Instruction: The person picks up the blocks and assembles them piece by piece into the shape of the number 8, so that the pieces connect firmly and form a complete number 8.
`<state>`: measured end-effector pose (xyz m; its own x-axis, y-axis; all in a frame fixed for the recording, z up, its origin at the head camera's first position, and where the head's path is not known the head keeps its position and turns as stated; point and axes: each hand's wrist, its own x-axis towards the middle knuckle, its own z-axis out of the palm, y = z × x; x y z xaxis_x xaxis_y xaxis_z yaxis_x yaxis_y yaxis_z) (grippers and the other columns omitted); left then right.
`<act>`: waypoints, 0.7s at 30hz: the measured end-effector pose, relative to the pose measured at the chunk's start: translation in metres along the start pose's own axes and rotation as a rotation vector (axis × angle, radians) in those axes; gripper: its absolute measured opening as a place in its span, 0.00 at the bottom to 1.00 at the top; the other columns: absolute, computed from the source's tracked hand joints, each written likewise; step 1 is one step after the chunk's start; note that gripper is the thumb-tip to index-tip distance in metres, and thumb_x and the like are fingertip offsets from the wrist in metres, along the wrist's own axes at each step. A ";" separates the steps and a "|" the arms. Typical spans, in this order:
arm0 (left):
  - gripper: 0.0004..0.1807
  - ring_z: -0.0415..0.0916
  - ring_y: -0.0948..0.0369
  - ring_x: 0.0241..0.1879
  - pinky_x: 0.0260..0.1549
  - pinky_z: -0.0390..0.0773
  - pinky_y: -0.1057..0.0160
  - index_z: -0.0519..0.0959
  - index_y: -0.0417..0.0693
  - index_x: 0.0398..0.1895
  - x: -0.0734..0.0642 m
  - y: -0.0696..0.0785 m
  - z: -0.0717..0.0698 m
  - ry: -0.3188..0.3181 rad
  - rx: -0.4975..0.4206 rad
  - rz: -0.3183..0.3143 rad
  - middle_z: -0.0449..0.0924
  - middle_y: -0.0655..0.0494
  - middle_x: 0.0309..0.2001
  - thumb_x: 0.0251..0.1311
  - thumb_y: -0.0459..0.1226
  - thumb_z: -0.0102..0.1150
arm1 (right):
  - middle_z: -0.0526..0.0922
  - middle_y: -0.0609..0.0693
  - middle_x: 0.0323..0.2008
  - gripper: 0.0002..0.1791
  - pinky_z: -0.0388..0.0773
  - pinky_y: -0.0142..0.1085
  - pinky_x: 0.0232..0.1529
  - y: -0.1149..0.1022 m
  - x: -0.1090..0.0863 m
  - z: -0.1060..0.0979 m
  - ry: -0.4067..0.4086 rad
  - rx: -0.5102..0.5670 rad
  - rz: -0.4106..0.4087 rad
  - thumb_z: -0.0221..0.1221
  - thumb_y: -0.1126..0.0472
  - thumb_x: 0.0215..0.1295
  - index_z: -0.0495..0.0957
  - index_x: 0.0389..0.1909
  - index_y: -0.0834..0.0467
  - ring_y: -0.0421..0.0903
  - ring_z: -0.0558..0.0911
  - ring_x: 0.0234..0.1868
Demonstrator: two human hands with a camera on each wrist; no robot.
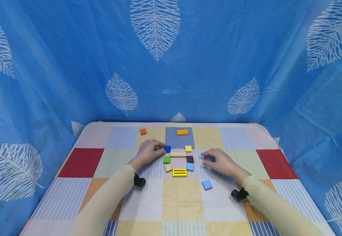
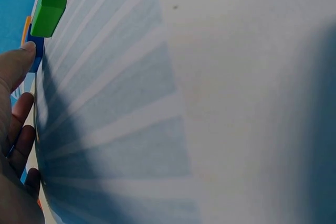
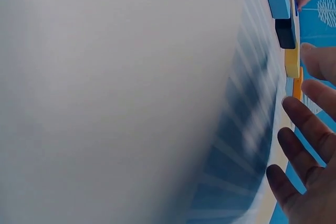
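My left hand (image 1: 149,151) is at a dark blue block (image 1: 167,148), pinching its left edge between thumb and index finger. In the left wrist view the thumb tip overlaps that dark blue block (image 2: 35,53), and the other fingers hang loosely. My right hand (image 1: 222,162) hovers right of the blocks with fingers spread, holding nothing. Between the hands is a ring of blocks: green (image 1: 166,160), striped wood (image 1: 168,167), yellow with red stripes (image 1: 179,172), light blue (image 1: 190,167), black (image 1: 190,159) and yellow (image 1: 188,148). A long plain wooden block (image 1: 178,154) spans its upper part.
An orange block (image 1: 182,132) lies behind the ring, and a red-orange block (image 1: 143,131) at the back left. A loose blue block (image 1: 206,184) sits in front of my right hand. Patchwork cloth (image 1: 182,200) covers the table; a blue leaf-print curtain (image 1: 188,82) surrounds it.
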<state>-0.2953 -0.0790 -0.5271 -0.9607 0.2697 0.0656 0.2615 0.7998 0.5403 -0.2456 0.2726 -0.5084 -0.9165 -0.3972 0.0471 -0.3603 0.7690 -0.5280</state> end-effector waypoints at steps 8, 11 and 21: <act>0.19 0.70 0.53 0.59 0.63 0.63 0.47 0.85 0.59 0.58 0.005 -0.002 0.001 0.000 0.014 -0.009 0.81 0.58 0.56 0.66 0.50 0.67 | 0.82 0.44 0.55 0.22 0.71 0.53 0.63 -0.006 -0.011 -0.001 -0.072 0.009 0.078 0.69 0.48 0.64 0.84 0.58 0.47 0.49 0.76 0.59; 0.19 0.70 0.53 0.60 0.63 0.62 0.47 0.85 0.59 0.57 0.006 -0.002 0.001 0.001 0.017 -0.009 0.81 0.58 0.56 0.66 0.50 0.67 | 0.81 0.43 0.55 0.22 0.71 0.53 0.62 -0.007 -0.016 -0.001 -0.098 0.015 0.100 0.70 0.47 0.63 0.84 0.57 0.46 0.47 0.76 0.57; 0.18 0.70 0.53 0.59 0.64 0.62 0.47 0.85 0.58 0.57 0.008 -0.002 0.000 -0.005 0.018 -0.016 0.81 0.58 0.56 0.67 0.49 0.67 | 0.81 0.35 0.51 0.21 0.71 0.52 0.60 -0.007 -0.033 -0.001 -0.141 0.025 0.060 0.74 0.44 0.57 0.86 0.53 0.39 0.43 0.75 0.54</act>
<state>-0.3033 -0.0785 -0.5272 -0.9644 0.2593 0.0526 0.2474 0.8136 0.5261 -0.2129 0.2809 -0.5055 -0.9022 -0.4186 -0.1040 -0.2994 0.7814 -0.5475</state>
